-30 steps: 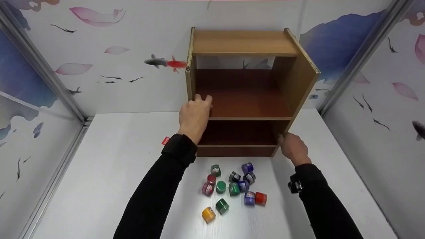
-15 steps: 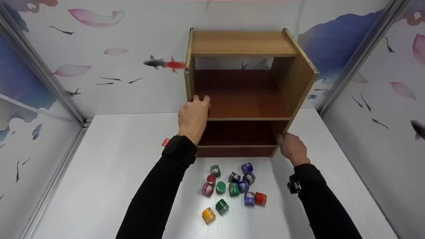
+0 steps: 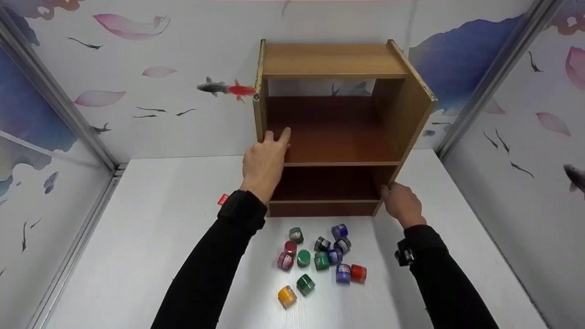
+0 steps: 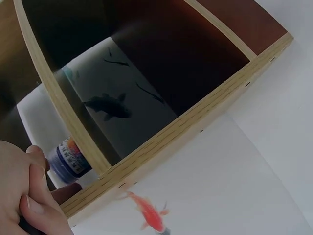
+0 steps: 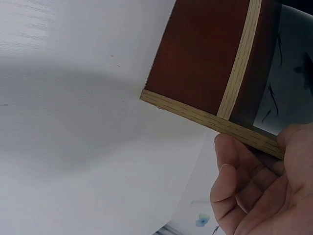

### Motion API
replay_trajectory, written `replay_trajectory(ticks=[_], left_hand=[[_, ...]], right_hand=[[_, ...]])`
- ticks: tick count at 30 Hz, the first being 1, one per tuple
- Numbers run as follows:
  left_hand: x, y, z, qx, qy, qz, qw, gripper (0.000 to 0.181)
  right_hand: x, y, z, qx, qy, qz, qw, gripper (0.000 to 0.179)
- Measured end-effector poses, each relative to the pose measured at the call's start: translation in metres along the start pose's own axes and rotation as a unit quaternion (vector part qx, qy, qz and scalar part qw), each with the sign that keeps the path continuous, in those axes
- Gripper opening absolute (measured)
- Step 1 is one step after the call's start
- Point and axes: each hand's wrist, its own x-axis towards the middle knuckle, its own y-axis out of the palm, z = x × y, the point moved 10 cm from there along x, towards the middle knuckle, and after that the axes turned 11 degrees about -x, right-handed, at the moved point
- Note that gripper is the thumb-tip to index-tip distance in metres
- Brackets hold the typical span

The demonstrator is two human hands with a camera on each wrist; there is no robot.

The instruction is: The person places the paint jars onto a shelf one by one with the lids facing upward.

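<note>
A wooden shelf unit (image 3: 333,163) with brown boards stands against the back wall. At its left side my left hand (image 3: 264,169) reaches to the front of the middle shelf, index finger stretched forward. In the left wrist view, a blue-capped paint jar (image 4: 72,159) stands in the corner between shelf and side panel, with fingertips on either side of its cap. The hand hides this jar in the head view. My right hand (image 3: 403,205) grips the unit's right side panel (image 5: 195,113) low down, its thumb inside and its fingers curled outside.
On the white tabletop (image 3: 173,237) in front of the unit lie several paint jars in green (image 3: 305,284), yellow (image 3: 287,296), red (image 3: 358,273) and purple (image 3: 343,273). Patterned panels (image 3: 160,109) wall in the back and sides, with metal rails (image 3: 498,77) at the corners.
My left hand has shifted slightly left, and its index finger now stretches farther out. The right hand stays on the side panel; the unit and loose jars have not visibly moved.
</note>
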Motion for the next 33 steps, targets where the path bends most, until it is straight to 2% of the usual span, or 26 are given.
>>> replay_trajectory(ticks=[5, 9, 12, 14, 17, 21, 26, 30, 33], left_hand=[[-0.008, -0.014, -0.009, -0.001, 0.031, -0.033, 0.999, 0.04], [-0.021, -0.02, -0.023, -0.003, 0.091, -0.067, 0.9936, 0.039], [-0.035, -0.016, -0.037, -0.001, 0.155, -0.074, 0.9851, 0.043], [-0.046, -0.011, -0.045, -0.006, 0.192, -0.071, 0.9787, 0.037], [-0.06, 0.001, -0.053, -0.024, 0.225, -0.061, 0.9722, 0.025], [-0.075, 0.024, -0.056, -0.051, 0.238, -0.02, 0.9697, 0.022], [-0.092, 0.054, -0.052, -0.071, 0.227, 0.042, 0.9703, 0.026], [-0.102, 0.074, -0.051, -0.089, 0.216, 0.068, 0.97, 0.027], [-0.111, 0.087, -0.053, -0.109, 0.214, 0.084, 0.967, 0.026]], right_hand=[[0.001, 0.0, -0.001, 0.001, -0.003, -0.001, 1.0, 0.049], [0.001, 0.001, -0.003, -0.004, -0.008, -0.001, 1.0, 0.049], [0.0, 0.001, -0.003, -0.004, -0.009, -0.004, 1.0, 0.049], [0.001, 0.0, -0.004, -0.004, -0.009, -0.007, 0.9999, 0.048], [0.0, 0.0, -0.004, -0.004, -0.011, -0.012, 0.9999, 0.047], [-0.001, 0.0, -0.003, -0.004, -0.013, -0.012, 0.9998, 0.047], [-0.001, 0.0, 0.0, -0.001, -0.014, -0.008, 0.9999, 0.047], [-0.002, -0.001, 0.003, 0.0, -0.017, -0.007, 0.9998, 0.048], [-0.002, 0.0, 0.003, 0.001, -0.015, -0.004, 0.9999, 0.049]])
